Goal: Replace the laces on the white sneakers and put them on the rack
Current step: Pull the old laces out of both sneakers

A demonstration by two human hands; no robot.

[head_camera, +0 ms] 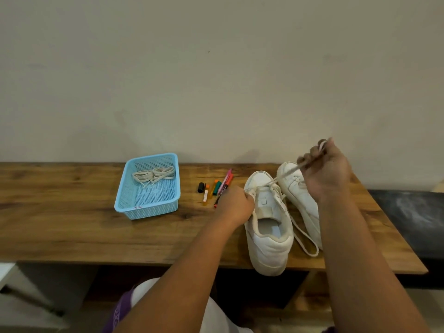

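Note:
Two white sneakers stand side by side on the wooden table [72,227], toes toward the wall. The nearer sneaker [269,236] overhangs the front edge with its heel. My left hand [236,205] grips its left side by the eyelets. My right hand [326,169] is raised above the second sneaker [302,198] and pinches a white lace [286,175] stretched taut from the nearer sneaker's eyelets. The lace's other end lies in a loop [305,241] between the shoes. A blue basket [149,188] holds spare cream laces [153,176].
Several markers and pens [216,186] lie between the basket and the sneakers. A dark surface [408,212] adjoins the table on the right. A plain wall runs behind. No rack is in view.

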